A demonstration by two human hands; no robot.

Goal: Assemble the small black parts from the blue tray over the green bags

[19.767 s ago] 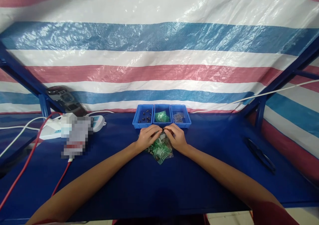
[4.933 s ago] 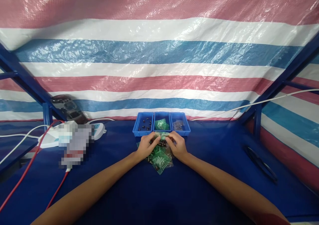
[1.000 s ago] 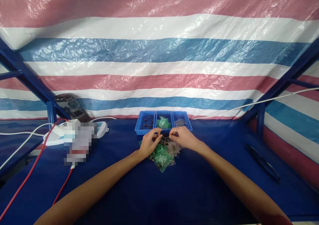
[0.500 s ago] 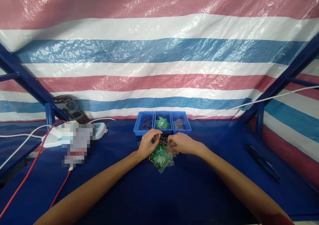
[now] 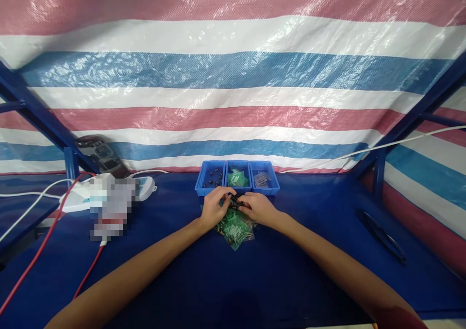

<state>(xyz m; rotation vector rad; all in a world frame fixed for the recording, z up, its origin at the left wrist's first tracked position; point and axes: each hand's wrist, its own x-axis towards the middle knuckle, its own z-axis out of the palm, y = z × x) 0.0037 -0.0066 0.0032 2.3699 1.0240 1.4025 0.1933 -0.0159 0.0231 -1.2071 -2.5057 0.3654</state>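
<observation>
On the blue table, a pile of small dark cylindrical parts (image 5: 236,202) lies between my two hands. My left hand (image 5: 214,208) is closed at the pile's left side, fingers curled and thumb toward the fingertips; what it pinches is hidden. Opposite it, my right hand (image 5: 259,209) has its fingers bent together on the dark parts, and I cannot make out what is in them. Green-tinted packets (image 5: 235,229) spread in front of the dark parts, with clear packets at their right edge. Both wrists rest low, close to the packets.
Behind the pile stand a left blue bin (image 5: 210,177) with dark parts, a middle bin (image 5: 238,163) with green packets and a right bin (image 5: 270,190) with clear packets. A power strip (image 5: 145,188) and red cable (image 5: 89,271) lie left, dark glasses (image 5: 382,237) right.
My right hand has moved slightly left and inward, from the clear packets onto the dark parts, closer to my left hand. The left hand has barely moved. The view has tilted a little.
</observation>
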